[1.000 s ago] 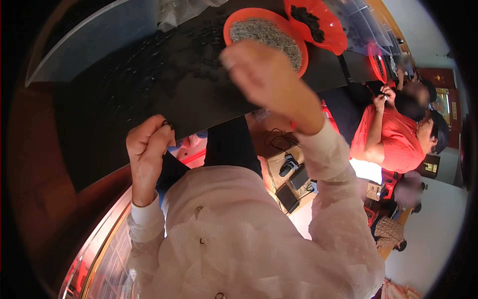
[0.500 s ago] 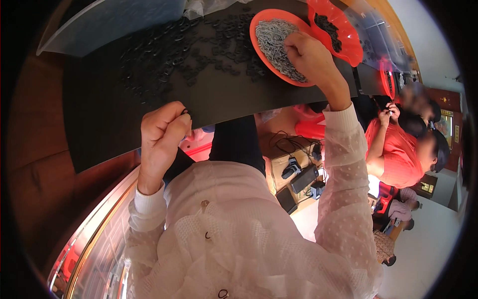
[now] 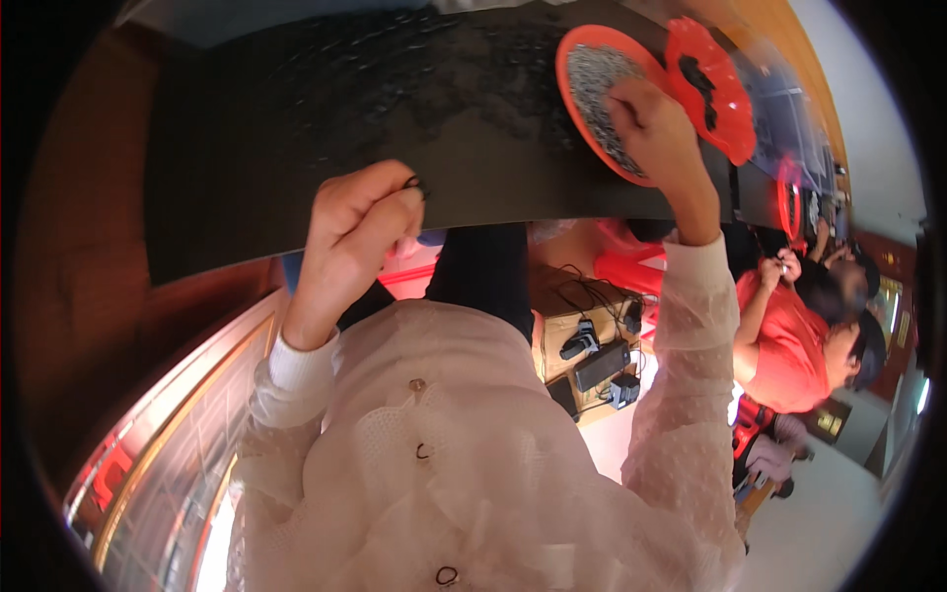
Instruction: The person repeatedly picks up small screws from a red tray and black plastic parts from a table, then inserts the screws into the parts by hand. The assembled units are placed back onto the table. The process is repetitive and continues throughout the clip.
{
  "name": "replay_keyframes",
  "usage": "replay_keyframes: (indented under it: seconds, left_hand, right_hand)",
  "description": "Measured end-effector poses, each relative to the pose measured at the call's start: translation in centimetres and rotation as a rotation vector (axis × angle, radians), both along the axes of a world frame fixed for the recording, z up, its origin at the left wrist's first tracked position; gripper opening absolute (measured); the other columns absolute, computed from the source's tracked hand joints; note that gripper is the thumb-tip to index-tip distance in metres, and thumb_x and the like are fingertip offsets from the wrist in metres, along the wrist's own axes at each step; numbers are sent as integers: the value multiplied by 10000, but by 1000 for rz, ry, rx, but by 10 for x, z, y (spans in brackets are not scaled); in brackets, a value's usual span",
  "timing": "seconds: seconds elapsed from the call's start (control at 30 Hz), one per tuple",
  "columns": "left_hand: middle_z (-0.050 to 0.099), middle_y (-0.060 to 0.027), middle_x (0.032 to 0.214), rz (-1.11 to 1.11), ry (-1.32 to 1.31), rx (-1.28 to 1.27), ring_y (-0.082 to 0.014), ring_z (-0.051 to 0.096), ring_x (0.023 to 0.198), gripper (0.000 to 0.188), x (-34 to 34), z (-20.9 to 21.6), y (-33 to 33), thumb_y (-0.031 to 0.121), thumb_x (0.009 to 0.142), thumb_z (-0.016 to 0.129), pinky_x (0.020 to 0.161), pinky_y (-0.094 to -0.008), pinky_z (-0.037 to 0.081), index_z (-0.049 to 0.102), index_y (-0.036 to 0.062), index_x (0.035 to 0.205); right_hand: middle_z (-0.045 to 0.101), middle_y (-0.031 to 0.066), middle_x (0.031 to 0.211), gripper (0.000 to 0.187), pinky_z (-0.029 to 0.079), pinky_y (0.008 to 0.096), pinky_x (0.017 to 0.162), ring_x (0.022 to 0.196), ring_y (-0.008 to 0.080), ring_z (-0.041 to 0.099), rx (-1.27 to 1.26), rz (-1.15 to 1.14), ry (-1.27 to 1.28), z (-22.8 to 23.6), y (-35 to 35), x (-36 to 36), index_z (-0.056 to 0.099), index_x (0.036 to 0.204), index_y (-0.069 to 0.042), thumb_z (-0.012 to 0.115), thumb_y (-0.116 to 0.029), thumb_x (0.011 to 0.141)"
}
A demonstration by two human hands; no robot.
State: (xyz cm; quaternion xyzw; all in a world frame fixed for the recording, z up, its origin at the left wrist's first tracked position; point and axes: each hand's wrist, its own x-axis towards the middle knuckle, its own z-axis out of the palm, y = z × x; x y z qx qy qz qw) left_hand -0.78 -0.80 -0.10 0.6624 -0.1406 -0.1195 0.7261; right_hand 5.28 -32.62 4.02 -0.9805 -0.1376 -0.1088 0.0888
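My left hand [image 3: 360,232] is closed near the table's front edge, pinching a small black curved part [image 3: 412,184] between thumb and forefinger. The part's tip sticks out past the fingers; the rest of it is hidden. Over a round red plate [image 3: 564,77] my right hand [image 3: 656,133] is closed, its fingertips turned down toward a heap of small grey metal pins [image 3: 594,71]. Whether those fingers hold a pin cannot be seen, as blur and the hand itself hide it. Many loose black parts [image 3: 355,74] lie scattered over the dark table [image 3: 483,183].
A wavy-edged red dish [image 3: 732,123] with black pieces stands right of the plate. Beneath the table a cardboard box [image 3: 552,340] carries cables and black adapters [image 3: 602,365]. To the right a person in a red shirt [image 3: 789,355] works at the same row.
The whole view has shifted, so table, plate and hands appear farther right. More of the black part shows at my left fingertips. My right hand stays over the plate of pins.
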Motion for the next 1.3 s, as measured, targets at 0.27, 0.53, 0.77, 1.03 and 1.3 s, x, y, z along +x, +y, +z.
replay_keyframes:
  seconds: [0.27,0.53,0.77,1.03,1.3]
  left_hand:
    - [567,-17,666,-21,69,-21,-63,448,578,185,1,-1,7,124,879,475,531,-217,342,596,4,807]
    - [568,-13,674,-10,105,-37,-59,446,578,176,0,-1,3,112,875,478,528,-216,342,597,-1,810]
    - [567,-13,680,-2,87,-34,-53,438,574,174,0,-4,1,111,883,484,523,-212,336,595,0,807]
    - [566,9,681,6,17,-8,-30,431,579,160,1,-7,-2,86,900,495,519,-198,334,596,20,796]
    - [580,1,674,41,-4,-25,-43,470,589,150,1,-7,1,66,883,514,531,-209,371,599,12,772]
  right_hand:
    - [617,199,798,131,481,389,631,731,367,619,181,-66,31,3,5,-5,600,906,-4,586,-123,853]
    - [589,184,725,152,461,354,587,623,301,593,256,-65,-25,4,-3,-8,585,909,5,589,-143,874]
    - [537,16,642,251,381,243,528,572,77,447,625,-211,173,11,4,-16,610,865,2,609,-245,908]
    - [556,-12,677,189,381,200,521,581,37,470,1012,34,521,10,101,-45,618,878,-20,589,-200,926]
    - [577,23,708,185,437,229,578,656,69,536,1094,211,569,-10,149,-41,587,858,17,610,-157,917]
